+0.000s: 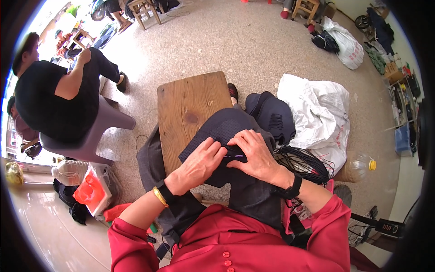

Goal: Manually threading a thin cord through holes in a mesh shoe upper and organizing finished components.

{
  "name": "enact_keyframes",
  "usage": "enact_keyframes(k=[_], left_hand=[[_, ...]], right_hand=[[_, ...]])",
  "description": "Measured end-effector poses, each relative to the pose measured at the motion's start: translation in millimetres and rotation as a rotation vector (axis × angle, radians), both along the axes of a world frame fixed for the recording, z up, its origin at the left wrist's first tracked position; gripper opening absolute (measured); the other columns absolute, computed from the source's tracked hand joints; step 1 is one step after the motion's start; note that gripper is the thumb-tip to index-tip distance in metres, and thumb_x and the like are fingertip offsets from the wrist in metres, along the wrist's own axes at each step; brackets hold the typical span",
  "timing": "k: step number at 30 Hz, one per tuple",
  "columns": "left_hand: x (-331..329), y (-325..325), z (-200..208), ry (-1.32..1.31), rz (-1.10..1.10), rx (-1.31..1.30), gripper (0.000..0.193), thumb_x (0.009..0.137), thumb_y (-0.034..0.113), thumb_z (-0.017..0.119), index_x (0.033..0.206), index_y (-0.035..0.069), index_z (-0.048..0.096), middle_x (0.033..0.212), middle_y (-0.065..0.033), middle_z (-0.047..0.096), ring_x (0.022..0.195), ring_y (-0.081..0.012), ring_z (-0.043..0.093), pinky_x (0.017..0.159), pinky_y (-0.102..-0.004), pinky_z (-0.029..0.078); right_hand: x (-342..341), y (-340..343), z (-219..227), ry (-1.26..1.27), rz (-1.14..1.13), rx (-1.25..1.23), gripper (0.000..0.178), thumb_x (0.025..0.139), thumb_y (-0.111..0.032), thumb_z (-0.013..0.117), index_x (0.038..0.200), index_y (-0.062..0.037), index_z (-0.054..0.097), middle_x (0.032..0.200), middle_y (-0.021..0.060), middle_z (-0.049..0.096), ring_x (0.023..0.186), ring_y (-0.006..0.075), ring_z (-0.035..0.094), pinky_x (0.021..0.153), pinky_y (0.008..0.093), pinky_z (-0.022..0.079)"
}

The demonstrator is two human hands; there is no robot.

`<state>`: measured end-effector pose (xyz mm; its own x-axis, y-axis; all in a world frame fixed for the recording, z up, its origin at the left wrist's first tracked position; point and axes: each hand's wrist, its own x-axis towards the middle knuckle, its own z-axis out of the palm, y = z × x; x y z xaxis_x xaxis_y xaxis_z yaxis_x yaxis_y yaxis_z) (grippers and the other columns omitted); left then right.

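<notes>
A dark navy, textured shoe upper [222, 124] lies flat across my lap and over the edge of the wooden stool. My left hand [199, 159] is closed with its fingertips pinched on the upper's middle. Just right of it, my right hand [254, 153] grips the upper between curled fingers and thumb. A small purple and white mark shows on the dark material by my right thumb. What exactly lies between the fingertips is hidden. More dark shoe uppers [274, 120], one with lacing, are piled to the right of my knee.
Before me stands a wooden stool [188, 97]. A white sack [324, 113] and a bundle of black laces [306, 164] lie to the right, near a clear plastic bottle [360, 165] and a pink basket [290, 215]. On the left a person sits on a grey plastic stool [97, 131].
</notes>
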<state>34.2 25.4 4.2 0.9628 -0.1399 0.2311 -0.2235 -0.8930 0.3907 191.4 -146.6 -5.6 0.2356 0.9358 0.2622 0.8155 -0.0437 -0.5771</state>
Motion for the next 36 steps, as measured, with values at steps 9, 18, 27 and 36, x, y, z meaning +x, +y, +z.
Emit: enact_keyframes(k=[9, 18, 27, 36], left_hand=[[-9, 3, 1, 0.044, 0.038, 0.047, 0.018, 0.084, 0.004, 0.065, 0.098, 0.002, 0.055, 0.09, -0.0123, 0.051, 0.087, -0.0309, 0.051, 0.079, -0.0397, 0.046], [-3, 14, -5, 0.034, -0.091, -0.029, 0.024, 0.077, 0.008, 0.069, 0.098, 0.004, 0.058, 0.086, -0.0098, 0.052, 0.085, -0.0288, 0.052, 0.079, -0.0382, 0.048], [-9, 30, -6, 0.057, -0.149, -0.131, 0.032, 0.067, 0.005, 0.073, 0.095, 0.003, 0.058, 0.086, -0.0096, 0.053, 0.085, -0.0294, 0.051, 0.079, -0.0384, 0.048], [-11, 36, 5, 0.093, -0.166, -0.192, 0.03, 0.069, 0.004, 0.073, 0.094, 0.003, 0.057, 0.086, -0.0097, 0.053, 0.084, -0.0302, 0.051, 0.078, -0.0392, 0.048]], right_hand=[[-5, 3, 3, 0.01, 0.012, -0.007, 0.059, 0.07, -0.031, 0.091, 0.116, -0.0089, 0.061, 0.112, 0.0074, 0.055, 0.108, 0.0275, 0.055, 0.091, 0.0418, 0.041], [-18, 9, 0, 0.013, -0.078, -0.039, 0.058, 0.07, -0.033, 0.091, 0.115, -0.0105, 0.062, 0.11, 0.005, 0.054, 0.107, 0.0263, 0.053, 0.09, 0.041, 0.04], [-13, 13, 6, 0.008, -0.023, -0.091, 0.054, 0.073, -0.034, 0.089, 0.115, -0.0108, 0.062, 0.109, 0.0043, 0.054, 0.106, 0.0259, 0.054, 0.089, 0.0403, 0.04], [-14, 12, 6, 0.029, -0.028, -0.099, 0.053, 0.075, -0.034, 0.088, 0.114, -0.0105, 0.062, 0.109, 0.0044, 0.055, 0.105, 0.0258, 0.055, 0.09, 0.0399, 0.04]])
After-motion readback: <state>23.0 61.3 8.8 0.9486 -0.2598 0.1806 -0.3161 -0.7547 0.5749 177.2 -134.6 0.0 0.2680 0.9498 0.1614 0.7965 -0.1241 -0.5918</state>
